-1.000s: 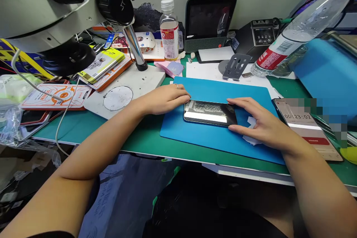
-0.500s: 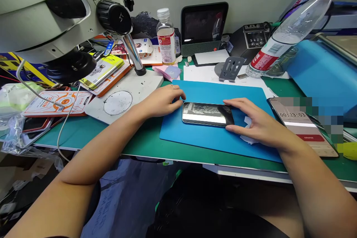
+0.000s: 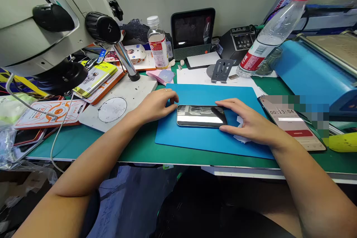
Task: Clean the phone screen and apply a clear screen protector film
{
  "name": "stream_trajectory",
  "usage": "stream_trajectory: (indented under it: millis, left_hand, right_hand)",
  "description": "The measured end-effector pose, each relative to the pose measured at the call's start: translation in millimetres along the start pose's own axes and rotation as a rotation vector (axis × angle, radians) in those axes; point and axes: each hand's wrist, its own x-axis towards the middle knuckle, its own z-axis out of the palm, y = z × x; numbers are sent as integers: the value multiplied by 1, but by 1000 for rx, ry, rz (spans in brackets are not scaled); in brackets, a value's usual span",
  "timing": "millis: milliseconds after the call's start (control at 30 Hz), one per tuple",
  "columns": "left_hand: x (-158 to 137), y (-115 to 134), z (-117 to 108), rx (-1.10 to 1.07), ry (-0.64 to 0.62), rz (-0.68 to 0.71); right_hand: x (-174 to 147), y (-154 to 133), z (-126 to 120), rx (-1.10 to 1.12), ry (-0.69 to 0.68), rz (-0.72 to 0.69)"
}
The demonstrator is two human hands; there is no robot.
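A smartphone [image 3: 201, 115] lies flat, screen up and reflecting light, on a blue mat [image 3: 189, 141]. My right hand [image 3: 245, 121] spans its right end, index finger along the far edge and thumb along the near edge. At the phone's left end rests my left hand [image 3: 158, 105], wearing a ring. Its fingers curl loosely, with a gap between thumb and index; the thumb tip is by the phone's upper left corner, and contact is unclear. A crumpled white tissue [image 3: 241, 135] lies partly under my right hand.
A microscope [image 3: 55, 41] overhangs the left side above its white base [image 3: 131, 91]. A second phone [image 3: 292, 126] showing a timer lies right. Behind stand a small bottle [image 3: 157, 44], a display [image 3: 193, 28], a metal stand [image 3: 222, 70] and a leaning red-capped bottle [image 3: 267, 42].
The whole view has shifted, so the scene sits slightly left and lower. Both hands keep about the same place around the phone. The timer advances by a second.
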Motion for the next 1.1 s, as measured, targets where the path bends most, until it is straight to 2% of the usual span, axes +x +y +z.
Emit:
stream_trajectory:
  millis: [233, 367, 600, 1100]
  left_hand:
    - [-1, -5, -4, 44, -148, 230]
    - [-1, -7, -5, 61, -104, 219]
    - [-1, -3, -2, 47, -110, 186]
    - [-2, 5, -2, 66, -235, 164]
  right_hand:
    - [0, -2, -2, -10, -5, -2]
    - [-1, -3, -2, -18, 6, -11]
    - [-1, -3, -2, -19, 7, -6]
    - [-2, -4, -2, 12, -5, 3]
